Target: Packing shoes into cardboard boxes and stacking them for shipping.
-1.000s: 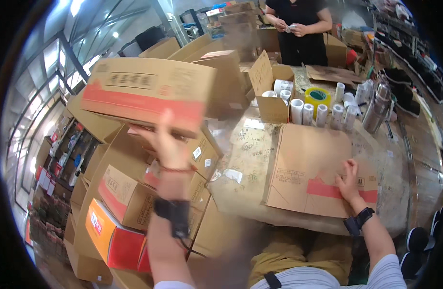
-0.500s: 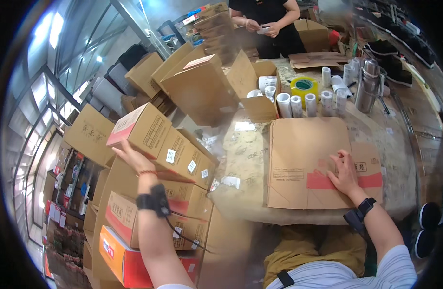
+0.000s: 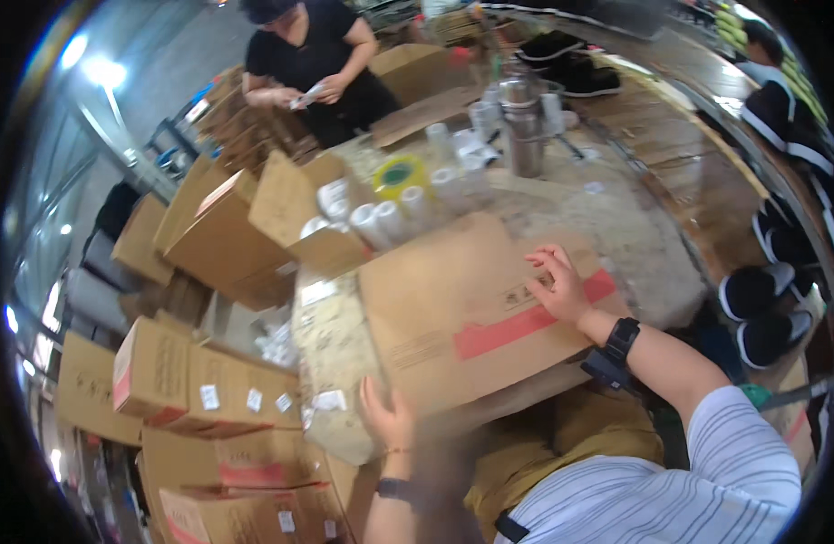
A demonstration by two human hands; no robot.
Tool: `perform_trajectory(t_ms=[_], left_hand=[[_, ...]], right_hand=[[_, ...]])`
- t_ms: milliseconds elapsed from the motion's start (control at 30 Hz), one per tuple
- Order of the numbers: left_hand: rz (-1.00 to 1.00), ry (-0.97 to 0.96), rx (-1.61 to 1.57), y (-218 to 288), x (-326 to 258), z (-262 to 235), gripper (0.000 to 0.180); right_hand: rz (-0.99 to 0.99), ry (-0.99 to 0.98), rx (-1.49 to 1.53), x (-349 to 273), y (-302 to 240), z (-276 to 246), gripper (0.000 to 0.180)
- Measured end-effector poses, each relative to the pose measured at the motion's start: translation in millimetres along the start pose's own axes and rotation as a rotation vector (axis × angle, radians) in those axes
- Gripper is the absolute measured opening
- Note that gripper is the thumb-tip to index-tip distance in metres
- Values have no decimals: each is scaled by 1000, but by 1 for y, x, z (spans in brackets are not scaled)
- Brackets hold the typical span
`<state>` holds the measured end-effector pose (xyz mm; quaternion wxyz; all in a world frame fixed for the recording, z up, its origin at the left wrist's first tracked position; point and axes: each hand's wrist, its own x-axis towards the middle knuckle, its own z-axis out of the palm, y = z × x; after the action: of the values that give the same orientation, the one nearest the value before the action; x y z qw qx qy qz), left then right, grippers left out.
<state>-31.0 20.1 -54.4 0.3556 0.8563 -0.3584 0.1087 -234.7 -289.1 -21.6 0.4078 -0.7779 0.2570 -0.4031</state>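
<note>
A flattened brown cardboard box (image 3: 435,281) with a red band lies on the worktable before me. Over its right half is my right hand (image 3: 562,288), fingers loosely bent and thumb apart, holding nothing; whether it touches the cardboard I cannot tell. My left hand (image 3: 388,415) is at the near left edge of the flat box, empty, its fingers stretched and slightly blurred. To the left of that hand stand several stacked shoe boxes (image 3: 228,381) with small white labels.
Rolls of white labels (image 3: 390,219), a yellow tape roll (image 3: 400,177) and a steel flask (image 3: 523,131) stand on the table's far side (image 3: 607,218). An open carton (image 3: 286,204) is beside them. Another person (image 3: 313,68) stands beyond. Black shoes (image 3: 752,304) are at the right.
My left hand has left the stacked boxes and moved right to the flat box. My right hand stays over the cardboard. The view has turned to the right.
</note>
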Motion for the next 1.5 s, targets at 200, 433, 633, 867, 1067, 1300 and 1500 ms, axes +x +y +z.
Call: perform_trajectory(t_ms=[200,433,633,867,1067,1300,1500], left_hand=[[-333,58,-771,17,-19,16,49],[-356,-147,-650,33,-19,4,57],[-285,-77,-647,58,-10,-24,55],[157,124,-323,100,31,-59,53],[387,115,-640,105,97,-54,59],[-142,-458,-1286,108,143,-34,39],[-60,-216,-602,131,143,-21,72]], right_hand=[[-94,24,-491,-54,28,-98,47],[23,-210,-514,-94,-6,-86,94],[-24,-89,-257,-69,-75,-93,68],[-260,-45,-205,-46,-97,-95,48],[-418,117,-381,7,-169,-111,41],[-585,-161,-332,37,-133,-40,26],[-189,-503,-413,73,-99,-2,24]])
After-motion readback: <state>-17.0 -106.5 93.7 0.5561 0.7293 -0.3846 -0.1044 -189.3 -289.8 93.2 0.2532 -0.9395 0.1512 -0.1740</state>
